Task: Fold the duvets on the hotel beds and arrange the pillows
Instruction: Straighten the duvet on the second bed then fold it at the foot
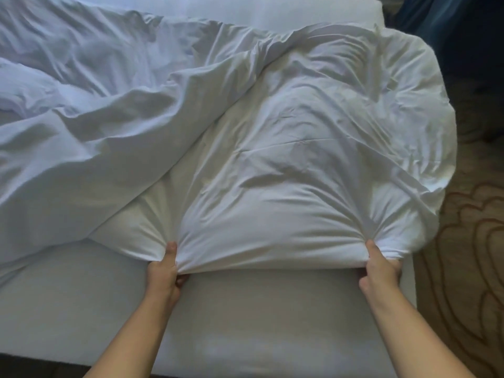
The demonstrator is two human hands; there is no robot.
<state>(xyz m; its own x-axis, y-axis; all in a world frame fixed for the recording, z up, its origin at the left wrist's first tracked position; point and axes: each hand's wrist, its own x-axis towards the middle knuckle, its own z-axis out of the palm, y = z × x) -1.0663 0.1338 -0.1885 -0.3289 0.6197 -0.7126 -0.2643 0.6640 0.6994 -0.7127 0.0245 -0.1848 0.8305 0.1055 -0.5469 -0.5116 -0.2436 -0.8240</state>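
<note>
Head view, the only cam. Both hands grip the near hem of the duvet (272,159), one fistful each.

Left hand (166,271): fingers curled under the hem, thumb on top pressing the cloth down. Fabric bunches into radiating creases right at the grip. Fingertips are mostly hidden under the cloth.

Right hand (380,268): same grip, thumb on top and fingers wrapped under. A wad of hem bulges out just past its outer side, and creases fan away from it too.

The hem between the hands runs taut and nearly straight, slightly raised off the sheet (259,317), with shadow under it. The hands are well apart and roughly level with each other. Both forearms come in from the near edge of the bed.

Duvet location: white, on the bed, all of it beyond the hands.
- Straight ahead between the hands it is fairly flat and lightly wrinkled.
- Its far right corner droops, rounded, over the bed's side, beyond the right hand.
- Left of the left hand a thicker crumpled fold lies diagonally on top and runs out of frame.
- The lump far left could be pillow or more duvet, cannot tell.

Bare sheet lies on the near side of the hands, under both forearms, and shows again past the duvet's far edge.

Right of the right hand is patterned brown carpet (469,255). Far beyond that hand is dark blue fabric (441,20), kind unclear.
</note>
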